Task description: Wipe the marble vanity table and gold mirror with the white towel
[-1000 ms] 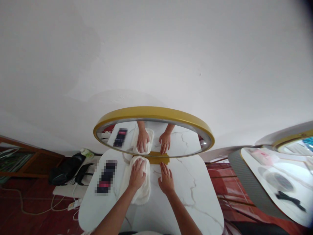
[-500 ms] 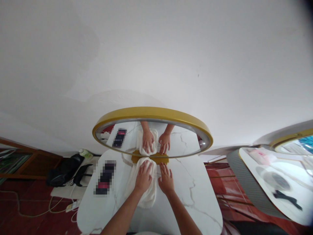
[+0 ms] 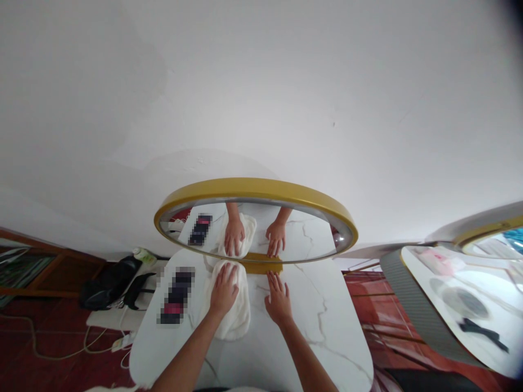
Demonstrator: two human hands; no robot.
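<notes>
My left hand [image 3: 224, 288] lies flat, fingers stretched, on a folded white cloth [image 3: 239, 313] that rests on the white marble-patterned table [image 3: 322, 337]. Its fingertips reach the cloth's far end, close below the mirror. Beside the cloth, my right hand [image 3: 278, 300] is spread on the bare tabletop, its fingertips near the gold mirror base [image 3: 261, 267]. Above the table's back edge stands a mirror with a gold rim [image 3: 253, 188], reflecting both hands and the cloth. Left of the cloth, a dark pixelated item [image 3: 178, 294] lies on the table.
A black bag [image 3: 108, 283] and a bottle [image 3: 144, 256] are on a pale surface at the left, with cables and a power strip [image 3: 122, 342] below. To the right, a second table [image 3: 490, 310] bears a pink packet [image 3: 437, 262] and a black item [image 3: 484, 333].
My left hand and the cloth under it have moved left across the table, uncovering more of the gold base. My right hand has stayed almost in place.
</notes>
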